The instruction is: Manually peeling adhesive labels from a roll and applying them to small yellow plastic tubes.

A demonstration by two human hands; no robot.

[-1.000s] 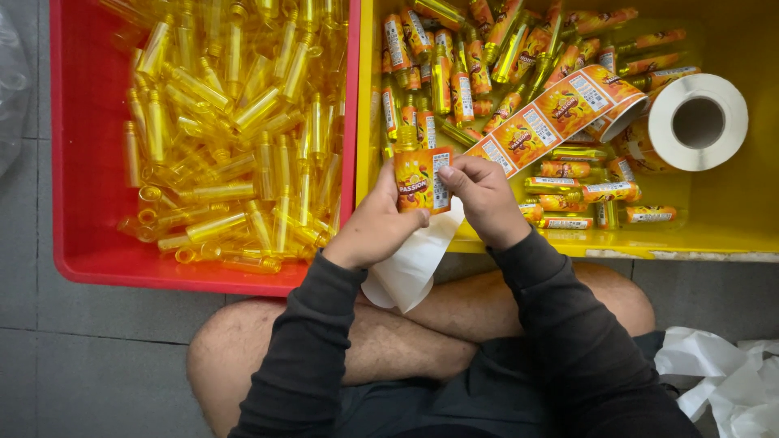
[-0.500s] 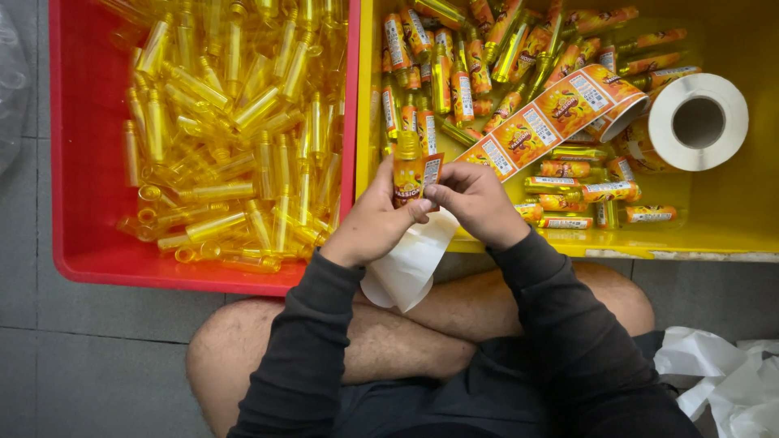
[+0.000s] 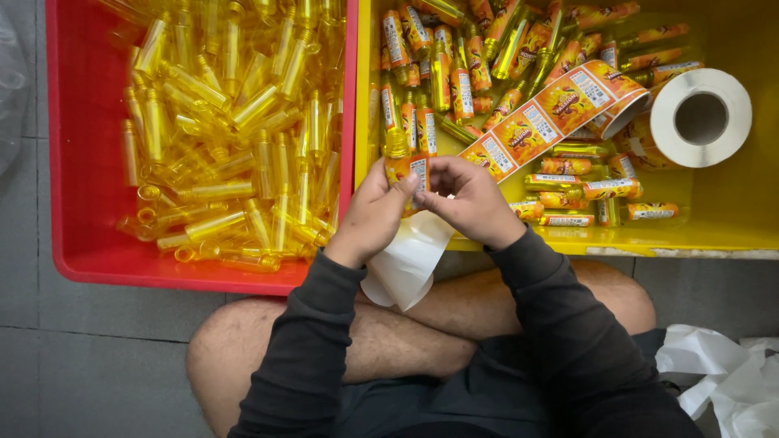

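Head-camera view: a person sat cross-legged on a grey tiled floor [image 3: 49, 349], both hands raised over the seam between two plastic bins. At upper left of the frame stood a red bin [image 3: 81, 243] heaped with clear yellow unlabelled bottles [image 3: 235, 122]; at upper right a yellow bin [image 3: 730, 219] held labelled bottles [image 3: 454, 81] and a roll of orange labels [image 3: 702, 118], its strip running down-left toward the hands. The left hand [image 3: 373, 215] was closed around a small yellow bottle [image 3: 404, 162] at centre frame, just above the yellow bin's near rim. The right hand [image 3: 471, 199] was curled, fingertips pinched against the bottle's label side (how tightly could not be told). White backing paper [image 3: 406, 264] hung below the hands over a bare knee. Crumpled white paper [image 3: 730, 365] lay at lower right. Open floor showed only at left and lower left; the bins' walls touched each other along the middle.
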